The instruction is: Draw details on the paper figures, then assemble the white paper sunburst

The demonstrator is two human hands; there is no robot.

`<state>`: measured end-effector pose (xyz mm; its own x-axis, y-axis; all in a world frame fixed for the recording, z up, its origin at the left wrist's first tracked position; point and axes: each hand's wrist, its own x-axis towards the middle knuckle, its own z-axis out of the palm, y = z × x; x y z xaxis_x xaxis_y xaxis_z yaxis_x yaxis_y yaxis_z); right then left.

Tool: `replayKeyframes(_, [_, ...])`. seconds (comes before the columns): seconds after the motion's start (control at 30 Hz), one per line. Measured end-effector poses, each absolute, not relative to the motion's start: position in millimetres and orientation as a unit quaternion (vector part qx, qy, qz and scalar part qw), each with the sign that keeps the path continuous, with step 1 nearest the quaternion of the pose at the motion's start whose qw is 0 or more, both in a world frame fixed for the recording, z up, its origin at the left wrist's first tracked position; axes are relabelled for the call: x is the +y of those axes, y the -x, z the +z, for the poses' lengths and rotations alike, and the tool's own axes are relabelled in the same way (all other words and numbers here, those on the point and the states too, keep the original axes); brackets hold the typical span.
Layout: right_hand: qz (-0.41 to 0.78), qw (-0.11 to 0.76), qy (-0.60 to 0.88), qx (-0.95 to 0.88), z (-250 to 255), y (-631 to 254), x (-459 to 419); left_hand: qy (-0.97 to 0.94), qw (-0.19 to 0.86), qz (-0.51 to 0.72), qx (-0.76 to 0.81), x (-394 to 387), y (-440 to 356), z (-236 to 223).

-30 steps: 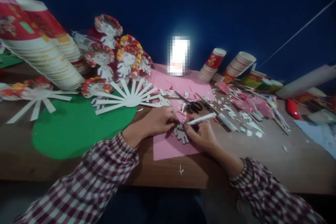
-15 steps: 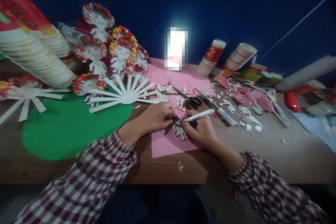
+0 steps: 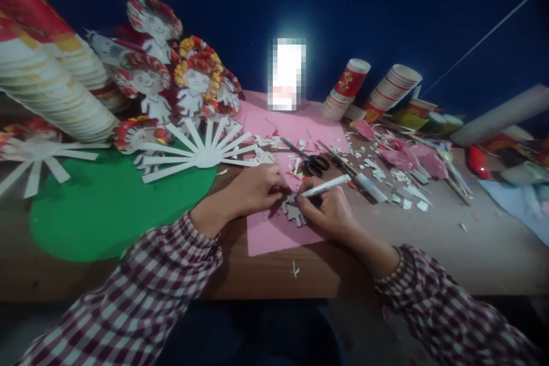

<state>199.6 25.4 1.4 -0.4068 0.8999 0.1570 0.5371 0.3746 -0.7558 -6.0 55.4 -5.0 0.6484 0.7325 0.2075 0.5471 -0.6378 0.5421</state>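
Note:
A white pen [image 3: 328, 186] slants up to the right from my right hand [image 3: 328, 211], whose fingers are closed around it. Its tip points in toward a small grey-white paper figure cutout [image 3: 293, 213]; the fingers hide whether it touches. My left hand [image 3: 259, 187] is curled at the upper left edge of this figure, fingertips pinched on it as far as I can see. The figure lies on a pink paper sheet [image 3: 262, 240], and its upper part is partly covered by my hands. Black-handled scissors [image 3: 316, 164] rest just beyond my right hand.
On the left are a green paper sheet [image 3: 103, 223], a white fan-shaped cutout [image 3: 206, 156], paper dolls [image 3: 150, 88] and tilted stacks of paper cups [image 3: 60, 80]. Pink scraps [image 3: 394, 154], another cup stack [image 3: 392, 91] and a red object [image 3: 477, 162] lie right. A bright pixelated patch [image 3: 287, 74] stands behind.
The camera view has shifted slightly, so the left-hand objects appear further left and most things a little higher. Both hands keep almost the same pose over the figure.

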Motion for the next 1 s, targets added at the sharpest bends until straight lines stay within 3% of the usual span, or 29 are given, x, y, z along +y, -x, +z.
replayKeyframes(1.0, [0.376,0.318,0.471,-0.732,-4,-200,26,-0.880,0.232,0.193,0.366,54,5,0])
